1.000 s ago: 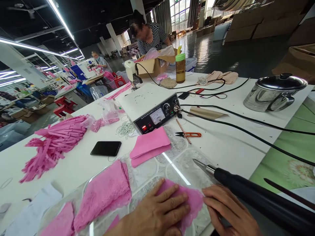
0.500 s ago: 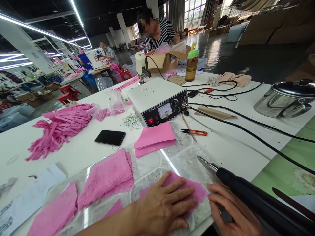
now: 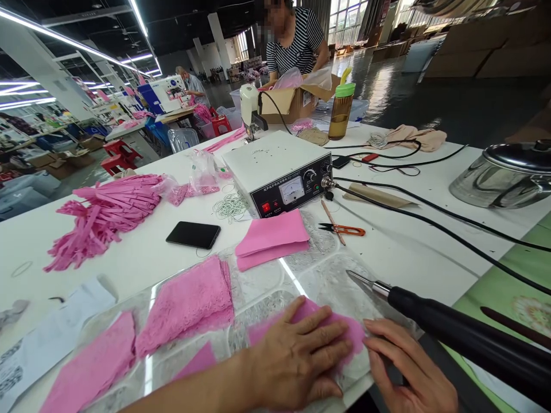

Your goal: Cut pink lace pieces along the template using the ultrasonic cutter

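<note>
My left hand (image 3: 305, 350) lies flat with its fingers spread on a pink fabric piece (image 3: 312, 310), pressing it against the clear plastic sheet (image 3: 253, 295). At that piece's right edge, my right hand (image 3: 411, 367) has its fingers bent, with the fingertips closed at the fabric's corner. A pen-like cutting tool with a metal blade and thick black handle (image 3: 456, 330) slants just beyond my right hand; whether any finger supports it is hidden. To the left lie a stack of pink lacy fabric pieces (image 3: 187, 307) and more pink fabric (image 3: 94, 364). A folded pink piece (image 3: 273, 238) rests farther back.
A control box (image 3: 279, 172) with a dial stands mid-table, its black cable (image 3: 422, 221) running right. Thread snips (image 3: 344, 229), a phone (image 3: 193, 234), pink strips (image 3: 107, 212), a bottle (image 3: 342, 112) and a metal pot (image 3: 499, 178) surround it. A person in stripes (image 3: 297, 43) stands behind a carton.
My hands and the pink fabric under them are nearly still. The view has shifted slightly, and the person in stripes has straightened up and moved a little right.
</note>
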Motion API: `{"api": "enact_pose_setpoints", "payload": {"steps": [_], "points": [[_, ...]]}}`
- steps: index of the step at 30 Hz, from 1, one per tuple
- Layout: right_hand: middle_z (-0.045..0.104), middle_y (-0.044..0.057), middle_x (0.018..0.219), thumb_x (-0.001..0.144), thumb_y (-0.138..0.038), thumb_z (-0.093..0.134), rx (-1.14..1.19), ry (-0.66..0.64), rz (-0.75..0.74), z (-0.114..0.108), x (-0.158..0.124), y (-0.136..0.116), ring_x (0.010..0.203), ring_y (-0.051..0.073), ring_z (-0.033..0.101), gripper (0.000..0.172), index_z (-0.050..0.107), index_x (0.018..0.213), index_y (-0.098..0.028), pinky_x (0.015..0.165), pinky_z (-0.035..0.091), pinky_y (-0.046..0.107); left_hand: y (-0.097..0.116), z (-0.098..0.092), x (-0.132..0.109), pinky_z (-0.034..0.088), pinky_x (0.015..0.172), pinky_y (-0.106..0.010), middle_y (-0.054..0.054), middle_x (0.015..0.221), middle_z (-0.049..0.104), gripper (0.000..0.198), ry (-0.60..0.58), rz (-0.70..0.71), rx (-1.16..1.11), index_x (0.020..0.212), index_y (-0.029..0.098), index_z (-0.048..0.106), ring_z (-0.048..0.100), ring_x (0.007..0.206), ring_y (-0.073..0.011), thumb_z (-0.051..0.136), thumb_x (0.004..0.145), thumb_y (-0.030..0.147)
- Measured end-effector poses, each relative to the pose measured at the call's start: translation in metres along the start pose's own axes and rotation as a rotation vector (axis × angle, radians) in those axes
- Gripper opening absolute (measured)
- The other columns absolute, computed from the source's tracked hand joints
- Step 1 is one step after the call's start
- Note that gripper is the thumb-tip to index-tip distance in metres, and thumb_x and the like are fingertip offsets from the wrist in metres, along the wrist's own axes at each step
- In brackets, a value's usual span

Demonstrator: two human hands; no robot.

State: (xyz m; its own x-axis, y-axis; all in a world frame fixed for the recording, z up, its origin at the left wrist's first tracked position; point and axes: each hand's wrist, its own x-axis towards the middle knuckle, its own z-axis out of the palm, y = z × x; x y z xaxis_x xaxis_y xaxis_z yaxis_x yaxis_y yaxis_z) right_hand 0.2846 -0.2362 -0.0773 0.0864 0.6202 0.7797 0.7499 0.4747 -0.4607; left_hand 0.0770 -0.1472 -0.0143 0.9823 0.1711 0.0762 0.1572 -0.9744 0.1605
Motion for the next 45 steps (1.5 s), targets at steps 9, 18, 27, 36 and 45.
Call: {"api": "enact_pose_setpoints", "payload": {"steps": [9,18,27,36,45], "points": [[0.071,0.005,0.095,0.086,-0.01,0.059,-0.101,-0.014,0.051,-0.008,0.004,0.0,0.083,0.018,0.07,0.016,0.067,0.093,-0.021,0.079,0.056,0.029,-0.004,0.0,-0.001,0.017,0.118,-0.048,-0.004,0.145,0.048,0.05,0.013,-0.017,0.01,0.139,0.018,0.045,0.041,0.136,-0.0243,0.032,0.102,0.049],[0.071,0.005,0.097,0.093,-0.039,0.053,-0.292,-0.135,0.183,-0.01,0.011,-0.004,0.083,0.021,0.069,0.02,0.065,0.084,-0.025,0.074,0.055,0.031,0.012,-0.033,-0.042,0.016,0.121,-0.039,-0.004,0.121,0.066,0.023,0.155,-0.049,0.058,0.107,0.021,0.065,0.05,0.127,-0.0149,0.044,0.098,0.019],[0.067,0.008,0.108,0.095,-0.04,0.048,-0.268,-0.171,0.19,-0.003,0.012,-0.01,0.092,0.023,0.067,0.025,0.061,0.079,-0.024,0.071,0.053,0.033,0.031,-0.019,-0.071,0.006,0.122,-0.044,0.002,0.126,0.065,0.02,0.169,-0.047,0.197,0.103,0.027,0.068,0.051,0.127,-0.0149,0.051,0.098,0.035],[0.071,0.004,0.096,0.093,-0.042,0.051,-0.284,-0.158,0.22,-0.009,0.016,-0.008,0.086,0.022,0.069,0.027,0.065,0.078,-0.026,0.068,0.056,0.03,0.031,0.004,-0.083,0.009,0.12,-0.05,-0.003,0.132,0.06,0.018,0.237,-0.059,0.156,0.102,0.024,0.067,0.04,0.137,-0.0213,0.052,0.097,0.034],[0.071,0.006,0.1,0.09,-0.036,0.054,-0.229,-0.224,0.312,-0.012,0.014,-0.011,0.088,0.022,0.068,0.021,0.065,0.076,-0.025,0.068,0.056,0.028,0.027,-0.02,-0.078,0.015,0.121,-0.045,-0.005,0.131,0.061,0.031,0.094,-0.084,0.099,0.127,0.015,0.057,0.048,0.132,-0.0204,0.045,0.1,0.028]]}}
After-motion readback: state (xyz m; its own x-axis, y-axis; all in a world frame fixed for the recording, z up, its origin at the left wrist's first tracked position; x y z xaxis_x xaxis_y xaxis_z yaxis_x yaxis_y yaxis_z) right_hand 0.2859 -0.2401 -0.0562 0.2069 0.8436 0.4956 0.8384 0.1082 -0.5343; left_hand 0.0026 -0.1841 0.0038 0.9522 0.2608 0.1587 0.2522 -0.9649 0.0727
